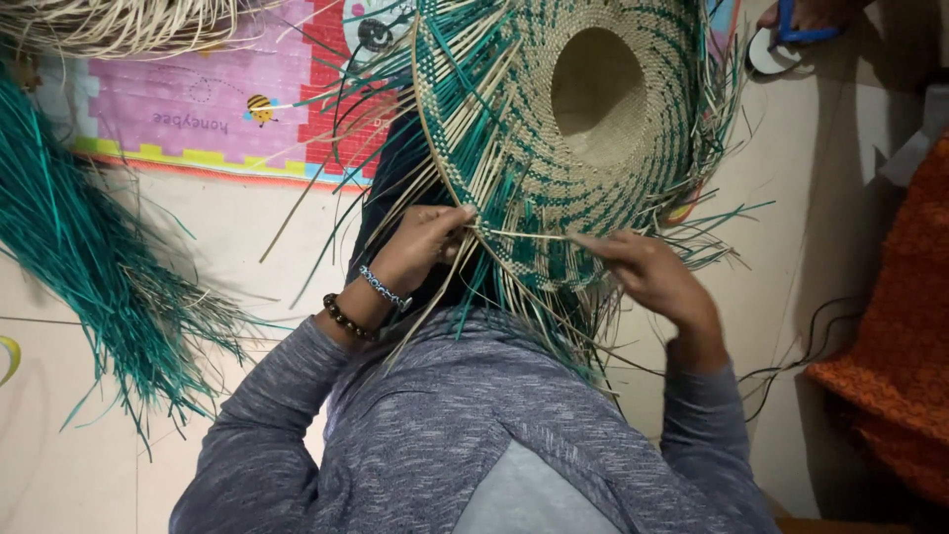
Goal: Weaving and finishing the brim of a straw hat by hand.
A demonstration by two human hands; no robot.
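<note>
1. A bundle of teal strips (94,287) lay on the floor (59,465) at far left, fanning out toward the lower middle.
2. Pale strips (109,25) hung across the top left corner.
3. Behind them lay a play mat (198,99), pink and red blocks with a yellow-green edge, a small bee picture and printed letters on it.
4. The left hand (425,247), with two bead bracelets (366,302) at the wrist, was closed, fingers pinching strands at the hat's lower left rim.
5. The hat (583,119), half woven in pale and teal bands, was held up in the middle with its hollow crown facing the camera; loose strands bristled all round the brim and hung over the grey sleeves (474,435).
6. A single pale strand (534,235) ran between the two hands.
7. The right hand (652,277) pinched that strand's end between thumb and fingers, just below the brim.
8. At top right another person's hand (806,15) rested by blue-handled scissors (791,35).
9. An orange cloth (900,346) lay at far right, dark cords (791,366) trailing beside it.
</note>
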